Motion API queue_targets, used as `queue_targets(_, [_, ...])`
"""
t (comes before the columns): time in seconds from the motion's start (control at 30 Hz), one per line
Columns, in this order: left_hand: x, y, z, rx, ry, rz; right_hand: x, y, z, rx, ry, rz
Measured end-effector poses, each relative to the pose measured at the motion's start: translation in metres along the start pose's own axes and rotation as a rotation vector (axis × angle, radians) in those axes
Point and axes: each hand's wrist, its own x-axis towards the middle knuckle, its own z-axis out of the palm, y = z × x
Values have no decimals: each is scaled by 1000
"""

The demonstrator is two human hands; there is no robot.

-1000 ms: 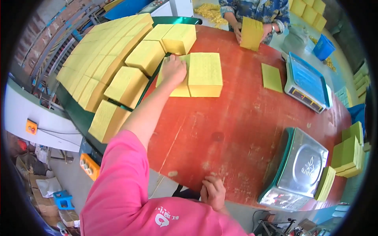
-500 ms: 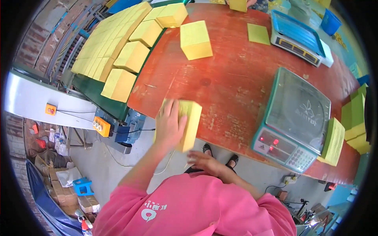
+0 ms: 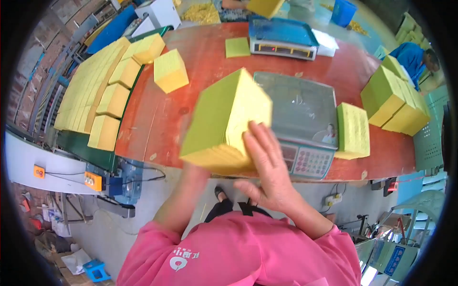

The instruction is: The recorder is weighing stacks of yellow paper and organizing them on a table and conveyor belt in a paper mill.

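Observation:
A thick block of stacked yellow paper (image 3: 214, 114) is lifted in front of me, tilted, above the red table's front edge and partly covering the green-framed scale (image 3: 298, 109). My left hand (image 3: 194, 172) supports the block from its lower left; the block and motion blur conceal its fingers. Against the block's right side lies my right hand (image 3: 267, 167), its fingers stretched out and its thumb apart. Just right of the scale, another yellow paper block (image 3: 353, 131) stands on the table.
Rows of yellow blocks (image 3: 90, 83) line the green conveyor at left. One block (image 3: 171, 71) sits on the red table (image 3: 152, 119). Beyond are a thin yellow pad (image 3: 237, 47) and a blue-topped scale (image 3: 282, 38). More blocks (image 3: 396, 100) stand at right. Other people work beyond the table.
The yellow paper block has risen and come nearer to my view, turning as it moved. My right hand has come up from below onto its side. The view has swung right.

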Motion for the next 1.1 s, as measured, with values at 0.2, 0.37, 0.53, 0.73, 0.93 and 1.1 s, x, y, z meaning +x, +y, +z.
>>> queue_targets(0.2, [44,-52,123,-880,-512,-247,37,54,-81,-407,166,-24])
queue_targets(0.37, [31,-62,112,-851,-336,-574,35,90,-105,-371,53,54])
queue_targets(0.53, [36,20,-14,-309,-601,-793,42,36,-66,-707,259,108])
queue_targets(0.73, [224,174,-226,402,-118,-259,72,21,141,262,-195,57])
queue_targets(0.93, [462,222,-371,1659,168,334,83,37,305,244,-119,225])
queue_targets(1.1, [582,198,-375,2133,171,463,106,24,315,-70,-65,325])
